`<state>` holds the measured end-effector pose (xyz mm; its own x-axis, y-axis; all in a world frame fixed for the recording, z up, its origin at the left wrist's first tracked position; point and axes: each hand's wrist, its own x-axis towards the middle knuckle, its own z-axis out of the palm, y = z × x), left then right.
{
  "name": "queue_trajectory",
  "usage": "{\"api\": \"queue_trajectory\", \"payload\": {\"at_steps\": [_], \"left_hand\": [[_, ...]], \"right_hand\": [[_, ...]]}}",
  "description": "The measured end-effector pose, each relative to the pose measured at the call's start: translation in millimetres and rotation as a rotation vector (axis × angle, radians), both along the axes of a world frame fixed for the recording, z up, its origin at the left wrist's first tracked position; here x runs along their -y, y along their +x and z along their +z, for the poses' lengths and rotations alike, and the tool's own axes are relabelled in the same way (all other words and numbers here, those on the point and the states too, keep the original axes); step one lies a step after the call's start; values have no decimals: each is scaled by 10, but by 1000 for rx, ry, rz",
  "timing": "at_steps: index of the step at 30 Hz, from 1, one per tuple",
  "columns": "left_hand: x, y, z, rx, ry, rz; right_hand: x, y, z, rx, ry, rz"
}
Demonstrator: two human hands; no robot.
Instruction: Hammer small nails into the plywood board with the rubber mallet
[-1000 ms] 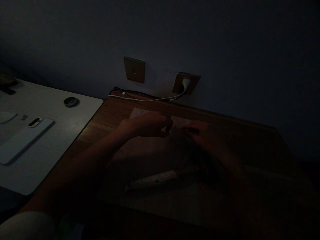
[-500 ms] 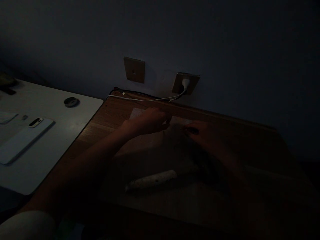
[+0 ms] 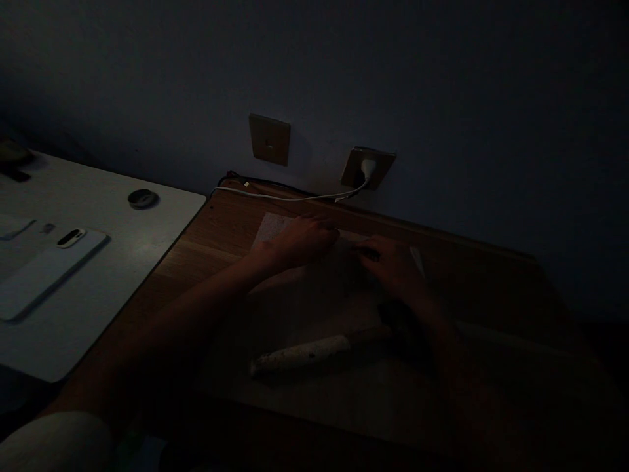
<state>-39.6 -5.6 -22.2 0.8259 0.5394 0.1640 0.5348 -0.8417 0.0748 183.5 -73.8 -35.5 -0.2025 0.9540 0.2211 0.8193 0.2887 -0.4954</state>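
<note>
The light is very dim. My left hand (image 3: 309, 240) rests over the far part of a pale, flat sheet (image 3: 271, 226), its fingers curled down; what they hold, if anything, is hidden. Close by on the right, my right hand (image 3: 388, 261) bends its thumb and fingers together around a dark gap, and I cannot make out what is in them. Nearer to me lies a hammer-like tool (image 3: 307, 352) with a worn whitish grip and a brown shaft. Its dark head is partly lost in shadow beside my right forearm.
On the left, a white table (image 3: 147, 249) adjoins the wooden tabletop (image 3: 201, 246). It bears a phone (image 3: 52, 272) and a small round dark object (image 3: 142, 198). A white cable (image 3: 295, 196) runs along the back edge to a wall socket (image 3: 354, 169).
My left fingers have lowered and closed up, and the gap under them is gone. My right hand has shifted slightly left. The view has moved a little; the hammer-like tool lies still.
</note>
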Motion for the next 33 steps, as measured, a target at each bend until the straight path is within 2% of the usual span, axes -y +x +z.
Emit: {"api": "queue_trajectory", "payload": {"at_steps": [5, 9, 11, 14, 21, 26, 33], "left_hand": [[54, 16, 98, 91, -55, 63], [44, -42, 162, 32, -233, -103], [24, -65, 161, 13, -269, -168], [8, -67, 133, -6, -283, -196], [53, -47, 157, -89, -296, -169], [30, -71, 196, -65, -303, -146], [-14, -118, 146, -13, -297, -83]], "right_hand": [[-55, 7, -65, -98, -33, 19], [-71, 13, -96, -143, -52, 41], [-77, 16, -115, -146, -66, 58], [-88, 15, -152, -149, -65, 95], [-88, -11, -149, -95, -25, 136], [-87, -8, -109, -72, -3, 169], [-68, -16, -125, -54, 75, 165]]}}
